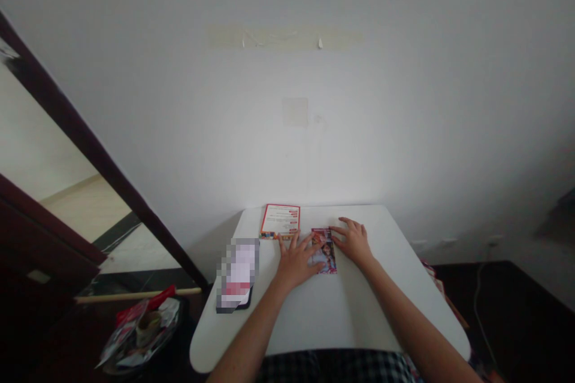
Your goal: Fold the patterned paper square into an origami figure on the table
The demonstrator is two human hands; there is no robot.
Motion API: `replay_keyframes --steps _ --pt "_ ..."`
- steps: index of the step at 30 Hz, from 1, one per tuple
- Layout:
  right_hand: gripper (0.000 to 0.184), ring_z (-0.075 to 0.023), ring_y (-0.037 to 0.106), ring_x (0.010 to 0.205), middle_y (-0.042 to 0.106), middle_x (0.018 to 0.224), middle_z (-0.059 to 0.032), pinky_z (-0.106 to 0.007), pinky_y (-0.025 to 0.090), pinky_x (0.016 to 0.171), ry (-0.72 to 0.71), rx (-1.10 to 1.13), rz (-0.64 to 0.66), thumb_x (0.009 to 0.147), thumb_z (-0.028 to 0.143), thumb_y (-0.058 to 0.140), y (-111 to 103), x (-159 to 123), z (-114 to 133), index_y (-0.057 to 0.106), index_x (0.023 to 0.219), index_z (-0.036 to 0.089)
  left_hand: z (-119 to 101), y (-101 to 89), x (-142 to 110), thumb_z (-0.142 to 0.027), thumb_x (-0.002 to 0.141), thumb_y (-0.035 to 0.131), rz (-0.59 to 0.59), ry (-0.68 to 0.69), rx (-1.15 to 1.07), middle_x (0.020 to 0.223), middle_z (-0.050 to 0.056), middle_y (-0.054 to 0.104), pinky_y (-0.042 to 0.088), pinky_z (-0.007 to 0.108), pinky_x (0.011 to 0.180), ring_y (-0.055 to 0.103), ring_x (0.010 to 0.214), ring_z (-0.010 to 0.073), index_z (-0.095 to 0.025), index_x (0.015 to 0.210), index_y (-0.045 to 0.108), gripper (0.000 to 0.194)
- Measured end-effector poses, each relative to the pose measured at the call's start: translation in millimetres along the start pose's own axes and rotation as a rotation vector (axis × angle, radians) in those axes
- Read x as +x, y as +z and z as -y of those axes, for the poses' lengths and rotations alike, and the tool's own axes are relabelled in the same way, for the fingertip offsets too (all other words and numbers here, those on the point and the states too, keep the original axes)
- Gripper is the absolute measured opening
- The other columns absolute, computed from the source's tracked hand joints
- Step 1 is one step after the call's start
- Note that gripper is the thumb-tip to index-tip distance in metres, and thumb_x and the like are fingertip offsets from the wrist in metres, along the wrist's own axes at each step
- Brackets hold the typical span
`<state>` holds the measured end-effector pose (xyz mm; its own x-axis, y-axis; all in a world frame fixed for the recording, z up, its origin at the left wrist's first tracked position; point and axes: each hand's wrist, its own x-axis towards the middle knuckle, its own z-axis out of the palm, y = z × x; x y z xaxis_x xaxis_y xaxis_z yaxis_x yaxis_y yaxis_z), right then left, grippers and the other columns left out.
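Observation:
A small glossy photo card point(324, 250) with a pink border lies on the white table point(341, 317). My left hand point(296, 262) rests flat beside it, with spread fingertips at or on its left edge. My right hand point(354, 242) lies at its upper right, fingers over that corner. Neither hand grips it. Just above my left hand stands a red-bordered printed card point(280, 221), near the table's far edge. A phone point(238, 275) lies to the left, its face obscured by pixelation.
The table's far edge meets a white wall point(287, 131). Below the table's left side, a plastic bag of rubbish point(139, 332) sits on the dark floor near a wooden stick point(135, 295). A dark door frame point(90, 149) rises at the left.

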<state>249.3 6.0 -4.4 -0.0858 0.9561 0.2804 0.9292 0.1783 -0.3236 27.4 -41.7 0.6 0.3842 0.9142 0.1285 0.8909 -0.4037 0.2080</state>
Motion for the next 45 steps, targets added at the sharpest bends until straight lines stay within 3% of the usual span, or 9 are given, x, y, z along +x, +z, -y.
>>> replay_keyframes --steps 11,20,32,35,41,45 --pt "0.04 -0.0296 0.031 0.139 0.041 0.15 -0.0006 -0.06 0.021 0.112 -0.106 0.019 0.159 0.083 0.05 0.066 -14.0 -16.2 -5.9 0.062 0.122 0.049 -0.2 -0.4 0.0 -0.072 0.085 0.046 -0.02 0.003 -0.006 0.158 -0.008 0.034 -0.01 0.078 0.109 0.016 0.148 0.0392 -0.056 0.143 0.035 0.061" --pt "0.047 -0.0313 0.029 0.142 0.041 0.151 -0.0002 -0.065 0.015 0.114 -0.144 0.053 0.189 0.079 0.046 0.069 -19.5 -44.7 -4.8 0.06 0.125 0.048 0.1 0.3 -0.9 -0.073 0.084 0.046 -0.032 0.001 -0.024 0.158 -0.009 0.034 -0.014 0.077 0.108 0.016 0.148 0.0392 -0.057 0.143 0.034 0.062" --pt "0.049 -0.0307 0.032 0.142 0.042 0.151 -0.0017 -0.062 0.014 0.117 -0.189 0.096 0.161 0.08 0.049 0.067 -18.9 -69.4 -9.9 0.059 0.128 0.045 -0.2 -0.6 -0.8 -0.072 0.085 0.045 -0.023 -0.002 -0.015 0.157 -0.008 0.036 -0.013 0.076 0.109 0.017 0.147 0.0391 -0.055 0.142 0.039 0.059" --pt "0.041 -0.03 0.039 0.137 0.048 0.146 -0.0035 -0.062 0.016 0.116 -0.192 0.163 0.109 0.083 0.046 0.065 -15.3 -68.1 -15.0 0.063 0.124 0.042 0.3 0.2 -1.1 -0.072 0.085 0.045 -0.034 0.006 -0.012 0.158 -0.009 0.035 -0.014 0.078 0.108 0.017 0.147 0.0392 -0.055 0.142 0.038 0.06" --pt "0.017 -0.0271 0.049 0.125 0.058 0.132 -0.0055 -0.052 0.037 0.108 -0.241 0.297 -0.011 0.087 0.037 0.061 -8.5 -72.5 -22.1 0.074 0.098 0.033 1.3 1.6 -1.3 -0.073 0.085 0.044 -0.037 0.006 -0.003 0.158 -0.01 0.035 -0.013 0.077 0.109 0.017 0.148 0.0386 -0.056 0.143 0.035 0.061" --pt "0.01 -0.0288 0.046 0.128 0.06 0.129 -0.0043 -0.054 0.036 0.107 -0.25 0.249 -0.04 0.084 0.031 0.064 -6.1 -78.7 -12.3 0.074 0.088 0.031 1.5 1.5 -1.2 -0.072 0.085 0.044 -0.046 0.008 -0.014 0.158 -0.009 0.035 -0.014 0.076 0.109 0.017 0.147 0.0381 -0.056 0.142 0.037 0.06"
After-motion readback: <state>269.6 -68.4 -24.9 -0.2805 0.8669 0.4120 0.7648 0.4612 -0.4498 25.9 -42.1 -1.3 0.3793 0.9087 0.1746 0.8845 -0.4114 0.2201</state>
